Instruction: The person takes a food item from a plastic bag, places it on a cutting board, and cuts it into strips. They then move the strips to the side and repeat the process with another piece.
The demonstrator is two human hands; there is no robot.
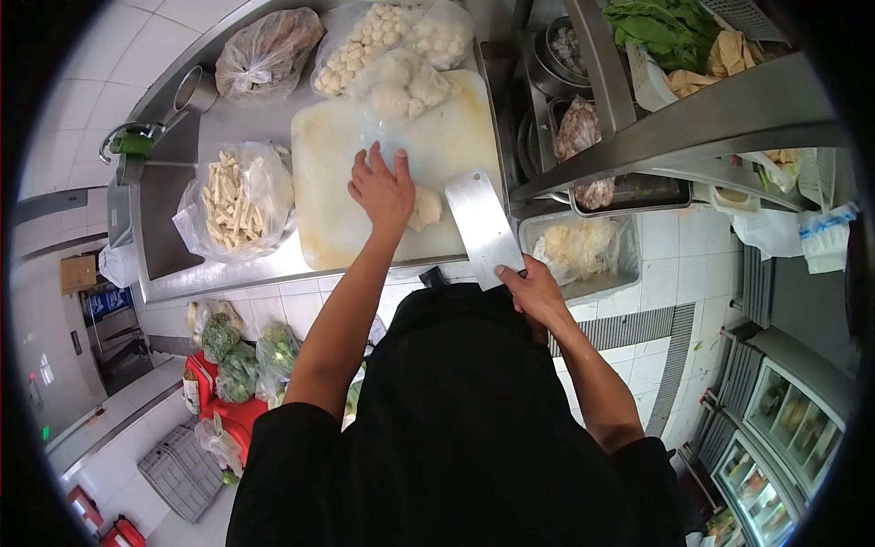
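Observation:
A white cutting board [337, 173] lies on the steel counter [246, 118]. My left hand [381, 189] presses on a pale lump of food [425, 208] near the board's front edge, fingers spread over it. My right hand [531, 290] grips the handle of a broad steel cleaver [483, 226]. The cleaver's blade rests flat, just right of the lump. A clear bag of white round pieces [401, 84] sits on the board's far end.
A bag of pale sticks [235, 199] lies left of the board. More bags [269, 50] sit at the counter's back. A steel tray with pale food [583, 248] stands to the right, under a shelf with greens [661, 32]. Broccoli bags [239, 356] sit on the floor.

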